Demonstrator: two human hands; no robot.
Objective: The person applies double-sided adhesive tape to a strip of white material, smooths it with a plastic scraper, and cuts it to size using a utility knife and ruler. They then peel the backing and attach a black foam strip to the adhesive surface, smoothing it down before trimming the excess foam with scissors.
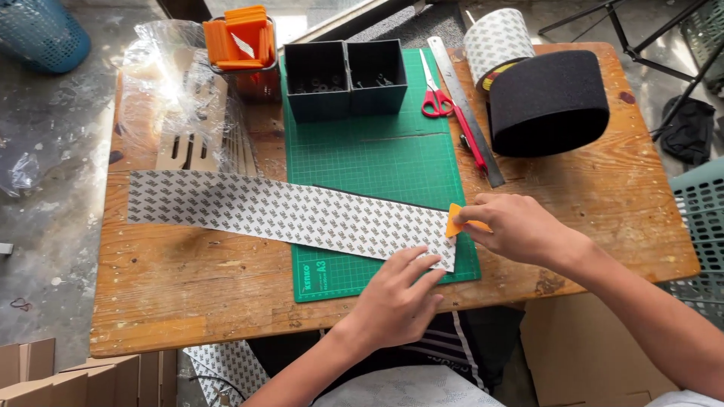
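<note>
Pressing flat with spread fingers, your left hand (396, 298) pins the near end of the patterned strip (286, 215) lying across the green cutting mat (377, 151). Your right hand (516, 226) pinches an orange scraper (455, 223) at the strip's right edge. Beyond sit red scissors (434, 94), a black foam roll (549, 102) and two dark bins (345, 75).

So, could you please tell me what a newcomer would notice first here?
Probably the long patterned strip lying across the wooden table and the green cutting mat. The left hand presses its near end flat while the right hand holds an orange scraper at its edge. A big black roll sits far right.
</note>
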